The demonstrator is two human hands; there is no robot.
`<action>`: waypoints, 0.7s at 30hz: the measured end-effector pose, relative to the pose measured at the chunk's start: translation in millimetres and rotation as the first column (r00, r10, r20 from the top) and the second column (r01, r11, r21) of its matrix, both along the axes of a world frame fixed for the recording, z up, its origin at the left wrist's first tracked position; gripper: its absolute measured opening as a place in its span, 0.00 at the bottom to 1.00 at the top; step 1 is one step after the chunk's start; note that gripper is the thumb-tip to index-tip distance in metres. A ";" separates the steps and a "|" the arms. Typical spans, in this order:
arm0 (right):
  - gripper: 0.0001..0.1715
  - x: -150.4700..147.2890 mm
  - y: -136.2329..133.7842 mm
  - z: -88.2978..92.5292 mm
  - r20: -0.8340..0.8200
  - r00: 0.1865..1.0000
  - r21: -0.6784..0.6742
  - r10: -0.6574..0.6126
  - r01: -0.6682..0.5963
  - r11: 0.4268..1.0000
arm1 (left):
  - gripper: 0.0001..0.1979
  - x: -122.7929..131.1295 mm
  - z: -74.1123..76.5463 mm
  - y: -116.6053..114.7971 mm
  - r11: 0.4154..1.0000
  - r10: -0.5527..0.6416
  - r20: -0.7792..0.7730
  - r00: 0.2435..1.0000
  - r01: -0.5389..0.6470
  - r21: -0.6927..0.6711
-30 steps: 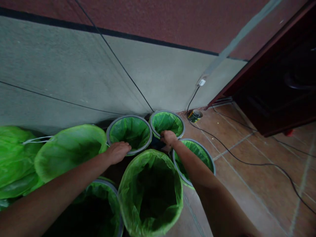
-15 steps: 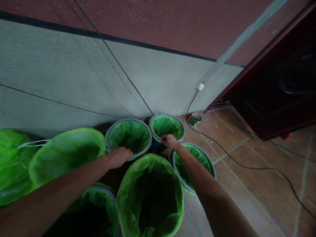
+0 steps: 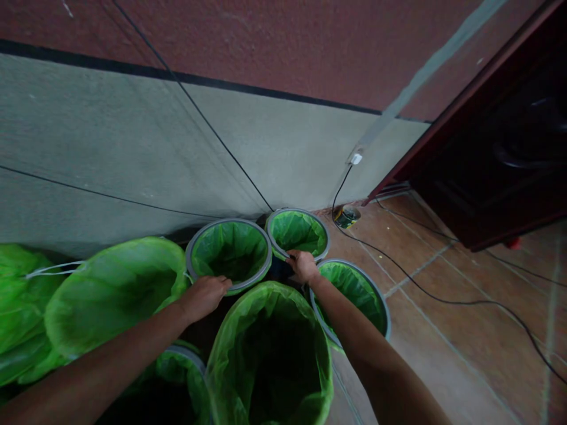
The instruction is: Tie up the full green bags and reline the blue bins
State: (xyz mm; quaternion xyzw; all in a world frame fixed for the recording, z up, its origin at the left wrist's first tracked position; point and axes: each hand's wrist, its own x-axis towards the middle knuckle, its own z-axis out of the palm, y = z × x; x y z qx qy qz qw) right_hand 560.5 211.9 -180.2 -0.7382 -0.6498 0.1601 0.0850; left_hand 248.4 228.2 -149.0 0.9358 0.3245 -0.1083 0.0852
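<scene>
My left hand (image 3: 207, 298) is closed on the near edge of a trash can (image 3: 192, 271) with a grey rim and a green bag liner. My right hand (image 3: 303, 265) pinches the near-left edge of a smaller trash can (image 3: 326, 246) by the wall, also grey-rimmed and green-lined; its fingertips are partly hidden. Beneath my right forearm is another grey-rimmed can (image 3: 381, 301). A large can (image 3: 325, 354), its rim covered by a green bag, stands closest to me, between my arms.
To the left are a wide green-lined can (image 3: 57, 316) and a bunched green bag (image 3: 22, 295). Partly under my left arm is another grey-rimmed can (image 3: 190, 354). A tin (image 3: 347, 217) stands by the wall. A black cable (image 3: 425, 300) crosses the tiled floor towards a dark door (image 3: 487, 153).
The view has shifted slightly. My left hand has slid a little left and closer along the can's near rim. My right hand keeps its hold on the smaller can.
</scene>
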 end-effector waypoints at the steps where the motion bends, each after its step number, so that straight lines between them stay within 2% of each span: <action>1: 0.15 -0.9 0.4 0.5 -0.002 1.000 -0.019 0.001 -0.001 1.000 | 0.12 0.2 2.2 -0.6 1.000 0.004 -0.011 1.000 -0.004 -0.005; 4: 0.22 0.9 0.5 2.0 -0.040 0.999 -0.006 0.011 -0.012 1.000 | 0.10 -2.4 7.0 -2.3 0.999 0.021 -0.003 1.000 -0.021 -0.029; 6: 0.26 8.4 0.8 4.2 -0.044 0.999 0.111 -0.032 0.037 0.993 | 0.12 -6.3 8.7 0.3 0.998 0.057 0.075 0.996 -0.055 -0.036; 8: 0.26 22.4 3.3 8.3 0.010 0.984 0.248 -0.180 0.172 0.953 | 0.20 -11.1 11.3 11.0 0.989 0.148 0.204 0.968 -0.149 -0.012; 10: 0.27 41.8 8.9 13.2 0.091 0.911 0.299 -0.403 0.360 0.884 | 0.24 -16.0 15.5 32.1 0.943 0.300 0.307 0.903 -0.329 0.048; 12: 0.29 62.7 16.6 16.2 0.152 0.799 0.231 -0.582 0.544 0.807 | 0.26 -20.2 20.0 61.4 0.838 0.476 0.311 0.823 -0.532 0.125; 13: 0.29 72.2 20.6 16.4 0.165 0.759 0.186 -0.630 0.604 0.775 | 0.28 -22.0 21.5 77.2 0.788 0.543 0.294 0.786 -0.599 0.146; 14: 0.28 80.4 24.2 15.6 0.170 0.732 0.135 -0.660 0.646 0.751 | 0.28 -23.4 22.2 92.8 0.765 0.584 0.262 0.769 -0.629 0.141; 16: 0.22 92.3 29.7 11.5 0.158 0.727 0.047 -0.668 0.670 0.740 | 0.25 -25.4 20.4 119.5 0.761 0.630 0.140 0.764 -0.644 0.085; 19: 0.18 99.2 33.5 2.4 0.145 0.734 -0.019 -0.663 0.672 0.740 | 0.16 -26.6 10.7 142.3 0.794 0.607 -0.045 0.793 -0.608 0.005; 21: 0.18 98.7 34.2 -3.1 0.148 0.718 -0.001 -0.680 0.688 0.726 | 0.11 -26.5 3.0 145.9 0.790 0.613 -0.023 0.790 -0.614 -0.015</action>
